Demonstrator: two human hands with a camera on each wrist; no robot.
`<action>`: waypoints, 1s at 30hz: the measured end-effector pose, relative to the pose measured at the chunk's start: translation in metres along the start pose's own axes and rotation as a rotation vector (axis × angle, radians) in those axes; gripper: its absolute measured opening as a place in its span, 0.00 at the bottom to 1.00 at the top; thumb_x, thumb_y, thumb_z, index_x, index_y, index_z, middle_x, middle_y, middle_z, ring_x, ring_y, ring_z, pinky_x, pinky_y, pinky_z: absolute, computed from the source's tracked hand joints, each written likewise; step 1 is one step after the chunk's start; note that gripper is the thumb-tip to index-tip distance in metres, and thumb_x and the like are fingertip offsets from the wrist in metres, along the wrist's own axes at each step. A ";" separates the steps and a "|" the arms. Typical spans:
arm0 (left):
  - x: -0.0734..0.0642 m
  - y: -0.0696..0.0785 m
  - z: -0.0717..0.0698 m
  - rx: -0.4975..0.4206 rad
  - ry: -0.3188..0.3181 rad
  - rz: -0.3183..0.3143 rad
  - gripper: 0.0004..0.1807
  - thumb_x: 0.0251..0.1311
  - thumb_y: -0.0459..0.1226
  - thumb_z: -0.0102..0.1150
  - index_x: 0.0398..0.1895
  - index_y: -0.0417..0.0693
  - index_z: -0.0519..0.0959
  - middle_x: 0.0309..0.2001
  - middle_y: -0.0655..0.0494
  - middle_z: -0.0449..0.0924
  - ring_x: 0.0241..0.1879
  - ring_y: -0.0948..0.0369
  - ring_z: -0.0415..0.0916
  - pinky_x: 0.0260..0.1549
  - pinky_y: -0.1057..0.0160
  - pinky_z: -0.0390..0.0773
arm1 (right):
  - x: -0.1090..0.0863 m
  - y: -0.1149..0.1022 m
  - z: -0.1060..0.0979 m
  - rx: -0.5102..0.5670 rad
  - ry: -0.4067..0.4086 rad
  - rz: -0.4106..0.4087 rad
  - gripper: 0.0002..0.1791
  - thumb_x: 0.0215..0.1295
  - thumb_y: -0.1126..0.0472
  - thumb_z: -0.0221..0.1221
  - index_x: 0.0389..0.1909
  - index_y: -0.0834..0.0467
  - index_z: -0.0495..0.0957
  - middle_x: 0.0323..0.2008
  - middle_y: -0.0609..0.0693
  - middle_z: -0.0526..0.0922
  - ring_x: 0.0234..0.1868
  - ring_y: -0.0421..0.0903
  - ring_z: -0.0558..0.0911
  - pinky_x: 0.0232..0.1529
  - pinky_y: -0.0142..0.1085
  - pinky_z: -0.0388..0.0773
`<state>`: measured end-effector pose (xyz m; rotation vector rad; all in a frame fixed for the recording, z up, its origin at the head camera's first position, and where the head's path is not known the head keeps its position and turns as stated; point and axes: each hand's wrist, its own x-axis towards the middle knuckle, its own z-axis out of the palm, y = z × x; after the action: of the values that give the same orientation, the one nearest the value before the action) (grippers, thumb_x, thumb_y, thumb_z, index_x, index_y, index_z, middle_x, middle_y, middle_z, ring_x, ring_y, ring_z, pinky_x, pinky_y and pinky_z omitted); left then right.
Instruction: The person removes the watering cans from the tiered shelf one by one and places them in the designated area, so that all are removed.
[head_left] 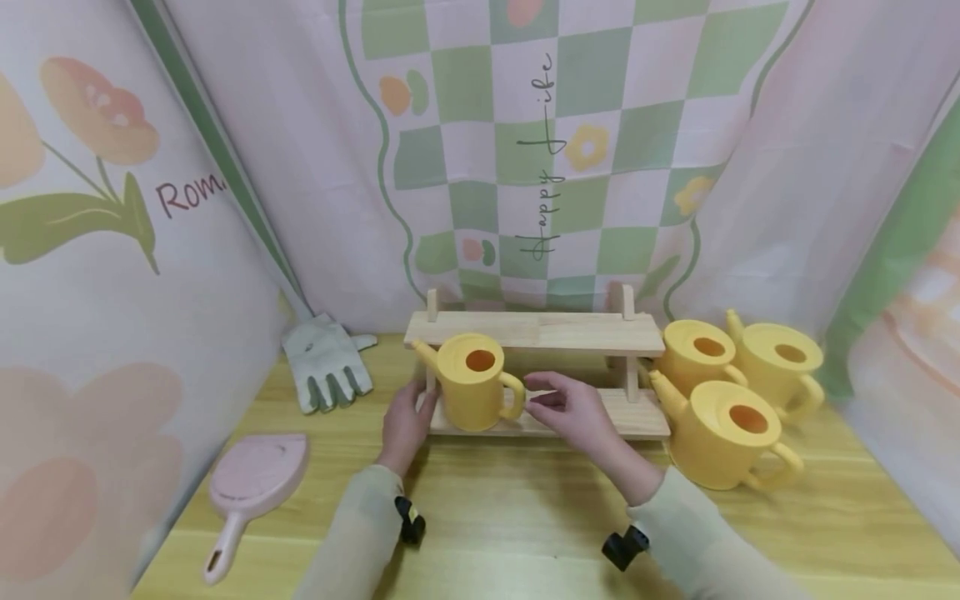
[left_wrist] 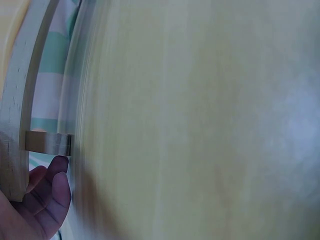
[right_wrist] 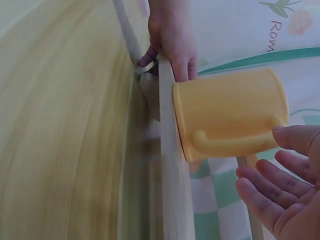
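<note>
A yellow watering can [head_left: 471, 392] stands upright on the lower board of a two-tier wooden shelf [head_left: 536, 332], spout to the left and handle to the right. My left hand [head_left: 405, 429] grips the left end of that lower board; in the left wrist view its fingers [left_wrist: 60, 192] curl below the board's end. Just right of the can's handle is my right hand [head_left: 572, 410], its fingers loosely bent and nothing between them. The right wrist view has the thumb overlapping the end of the handle [right_wrist: 235, 145]; whether they touch, I cannot tell.
Several more yellow watering cans [head_left: 723, 433] cluster on the wooden table [head_left: 525, 525] at the shelf's right end. To the left lie a grey-white glove [head_left: 322, 354] and a pink dustpan [head_left: 258, 471]. A patterned curtain [head_left: 465, 150] hangs behind the shelf.
</note>
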<state>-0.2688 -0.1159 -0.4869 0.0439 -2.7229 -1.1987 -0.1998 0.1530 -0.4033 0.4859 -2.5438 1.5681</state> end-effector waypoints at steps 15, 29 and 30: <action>-0.001 0.001 -0.001 0.000 0.011 0.014 0.21 0.70 0.48 0.52 0.59 0.46 0.75 0.59 0.45 0.75 0.60 0.47 0.71 0.58 0.45 0.71 | 0.005 0.004 0.019 -0.029 0.042 0.028 0.13 0.62 0.68 0.64 0.48 0.62 0.79 0.46 0.58 0.84 0.41 0.52 0.86 0.39 0.36 0.84; -0.003 -0.001 -0.002 -0.024 0.029 0.058 0.21 0.70 0.47 0.53 0.58 0.44 0.76 0.58 0.43 0.76 0.59 0.45 0.72 0.57 0.42 0.71 | -0.005 0.004 0.015 -0.092 0.057 -0.079 0.09 0.64 0.69 0.62 0.45 0.61 0.78 0.42 0.58 0.84 0.39 0.50 0.86 0.37 0.35 0.84; -0.003 -0.001 -0.002 -0.026 0.030 0.061 0.21 0.70 0.47 0.54 0.58 0.44 0.76 0.58 0.42 0.76 0.59 0.45 0.72 0.58 0.42 0.71 | -0.007 0.003 0.013 -0.090 0.060 -0.079 0.09 0.64 0.69 0.62 0.45 0.61 0.78 0.42 0.57 0.84 0.39 0.50 0.86 0.37 0.35 0.84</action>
<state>-0.2659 -0.1178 -0.4871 -0.0246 -2.6620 -1.2071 -0.1937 0.1439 -0.4141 0.5144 -2.5048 1.4126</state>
